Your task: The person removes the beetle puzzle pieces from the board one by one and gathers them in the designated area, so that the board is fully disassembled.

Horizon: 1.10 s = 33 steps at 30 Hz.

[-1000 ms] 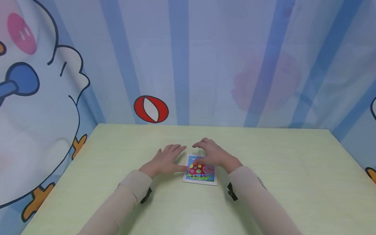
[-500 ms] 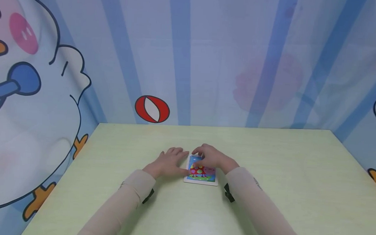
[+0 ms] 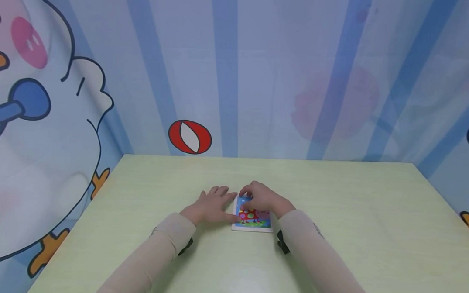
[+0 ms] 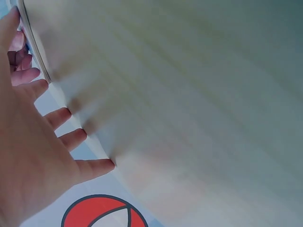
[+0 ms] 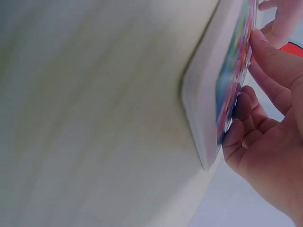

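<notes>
A small square picture board (image 3: 254, 224) with a white border and a red spotted ladybug lies flat on the table. My left hand (image 3: 212, 206) rests at its left side, fingers spread and straight, with the thumb on the board's left edge. In the left wrist view the left fingertips (image 4: 78, 136) touch the tabletop. Over the board's upper part, my right hand (image 3: 261, 198) has curled fingers, with thumb and fingertips at the picture's upper left. The right wrist view shows the right thumb (image 5: 272, 56) and bent fingers against the board's face. Whatever lies between those fingertips is hidden.
The pale wooden table (image 3: 332, 255) ends at a blue striped cloth backdrop (image 3: 261, 77). Printed on the cloth are a white cartoon bird (image 3: 41, 168) and a red-and-white ball (image 3: 190, 136).
The right hand has come down and its fingers have curled onto the picture's upper left. The left hand has shifted slightly right and nearer, staying at the board's left edge.
</notes>
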Tool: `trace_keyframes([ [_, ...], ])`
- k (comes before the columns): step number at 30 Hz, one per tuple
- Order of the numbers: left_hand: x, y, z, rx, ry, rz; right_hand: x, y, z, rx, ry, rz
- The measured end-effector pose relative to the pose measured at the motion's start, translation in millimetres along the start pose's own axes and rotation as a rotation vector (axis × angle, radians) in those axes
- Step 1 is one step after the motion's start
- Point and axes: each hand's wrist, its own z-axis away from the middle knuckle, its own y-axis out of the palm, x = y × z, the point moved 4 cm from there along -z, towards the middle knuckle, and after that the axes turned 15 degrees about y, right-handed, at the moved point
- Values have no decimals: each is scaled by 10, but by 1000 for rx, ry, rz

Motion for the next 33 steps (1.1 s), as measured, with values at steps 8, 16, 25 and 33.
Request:
trace_keyframes([
  [8,-9,-9,1,2,-3,-17,15,-8,-2,5,26,-16],
  [16,-38,-29,15,8,4,-16,21,2,-13,11,29,-53],
  [25,-50,-26,15,8,8,-24,23,12,-7,-1,21,-73],
  [33,-43,-20,10,8,11,-24,58,-2,9,-5,22,-89],
])
